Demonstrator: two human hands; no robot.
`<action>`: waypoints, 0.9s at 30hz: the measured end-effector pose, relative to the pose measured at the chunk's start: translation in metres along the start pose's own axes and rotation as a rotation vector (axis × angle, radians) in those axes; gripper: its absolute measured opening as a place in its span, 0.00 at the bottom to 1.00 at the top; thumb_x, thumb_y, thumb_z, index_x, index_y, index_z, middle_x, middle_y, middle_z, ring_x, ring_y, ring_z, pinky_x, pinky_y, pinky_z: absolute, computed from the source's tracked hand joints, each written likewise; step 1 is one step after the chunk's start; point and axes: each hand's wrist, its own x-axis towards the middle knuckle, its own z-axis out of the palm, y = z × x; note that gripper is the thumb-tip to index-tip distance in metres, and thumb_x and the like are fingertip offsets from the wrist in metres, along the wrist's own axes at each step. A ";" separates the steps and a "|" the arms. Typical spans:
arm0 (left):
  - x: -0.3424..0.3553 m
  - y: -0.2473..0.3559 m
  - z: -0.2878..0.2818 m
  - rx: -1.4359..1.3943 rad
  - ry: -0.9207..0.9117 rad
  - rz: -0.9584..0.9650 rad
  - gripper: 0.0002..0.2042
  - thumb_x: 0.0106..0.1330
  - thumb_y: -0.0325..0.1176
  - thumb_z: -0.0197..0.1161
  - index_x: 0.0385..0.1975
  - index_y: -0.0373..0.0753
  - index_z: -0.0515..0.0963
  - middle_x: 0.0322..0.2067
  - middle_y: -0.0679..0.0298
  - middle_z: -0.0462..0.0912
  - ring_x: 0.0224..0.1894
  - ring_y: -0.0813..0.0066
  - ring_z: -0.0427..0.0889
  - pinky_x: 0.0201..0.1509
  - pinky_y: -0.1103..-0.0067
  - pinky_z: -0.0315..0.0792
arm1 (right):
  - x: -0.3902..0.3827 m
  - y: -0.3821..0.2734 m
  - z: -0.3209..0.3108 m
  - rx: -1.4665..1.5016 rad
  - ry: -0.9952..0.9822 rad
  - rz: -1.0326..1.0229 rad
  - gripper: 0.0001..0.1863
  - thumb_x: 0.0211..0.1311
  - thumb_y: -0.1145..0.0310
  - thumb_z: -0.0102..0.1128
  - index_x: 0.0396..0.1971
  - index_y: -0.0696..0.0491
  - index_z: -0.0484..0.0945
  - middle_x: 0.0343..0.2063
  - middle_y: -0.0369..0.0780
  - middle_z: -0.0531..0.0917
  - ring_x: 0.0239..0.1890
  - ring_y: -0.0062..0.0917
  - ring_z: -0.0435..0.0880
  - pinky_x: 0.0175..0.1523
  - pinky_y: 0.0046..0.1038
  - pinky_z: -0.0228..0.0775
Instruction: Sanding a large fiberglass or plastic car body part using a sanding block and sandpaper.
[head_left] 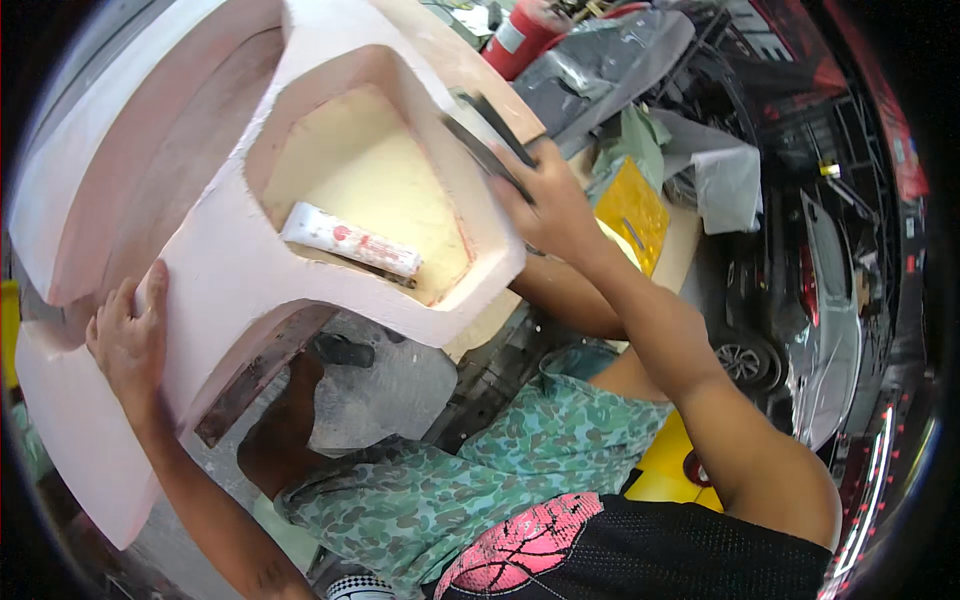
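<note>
A large pale pink moulded panel fills the left half of the view, with a deep recess whose bottom is cream. In that recess lies a white squeeze tube smeared with red, and a thin dark strip shows along its lower edge. My left hand rests flat on the panel's left part, fingers apart, holding nothing. At the recess's upper right rim, my right hand is wrapped round a long dark sanding block. The block lies against the panel's outer edge; its underside is hidden.
Beyond the panel stands a red can beside plastic sheeting. A yellow sheet and crumpled green cloth lie right of my forearm. A dark car is parked farther right. My bent legs are below the panel, near a yellow object.
</note>
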 end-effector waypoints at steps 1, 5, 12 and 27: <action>0.003 0.007 -0.003 -0.011 -0.037 0.010 0.36 0.70 0.67 0.49 0.53 0.36 0.82 0.50 0.52 0.83 0.61 0.56 0.74 0.75 0.64 0.50 | 0.004 0.004 0.000 0.003 -0.002 -0.009 0.23 0.63 0.62 0.63 0.58 0.52 0.80 0.42 0.59 0.77 0.44 0.50 0.79 0.50 0.45 0.72; 0.001 -0.019 0.012 -0.018 0.135 0.045 0.34 0.70 0.66 0.49 0.50 0.38 0.83 0.48 0.52 0.84 0.60 0.57 0.75 0.73 0.64 0.52 | 0.065 0.012 0.030 -0.087 -0.031 0.080 0.23 0.63 0.59 0.61 0.58 0.49 0.80 0.41 0.58 0.78 0.43 0.51 0.79 0.49 0.46 0.73; -0.004 -0.008 -0.003 0.015 -0.014 -0.070 0.35 0.69 0.67 0.51 0.53 0.38 0.82 0.51 0.53 0.84 0.60 0.61 0.75 0.74 0.65 0.52 | 0.081 0.035 0.051 -0.057 -0.063 -0.034 0.24 0.63 0.60 0.60 0.58 0.49 0.80 0.40 0.59 0.78 0.46 0.52 0.80 0.52 0.45 0.72; -0.004 0.013 -0.008 0.012 -0.059 -0.006 0.39 0.68 0.69 0.50 0.56 0.35 0.80 0.55 0.51 0.82 0.63 0.55 0.74 0.73 0.65 0.54 | 0.043 0.034 0.010 0.026 -0.183 0.091 0.22 0.64 0.59 0.60 0.57 0.50 0.82 0.43 0.59 0.80 0.48 0.50 0.79 0.56 0.43 0.71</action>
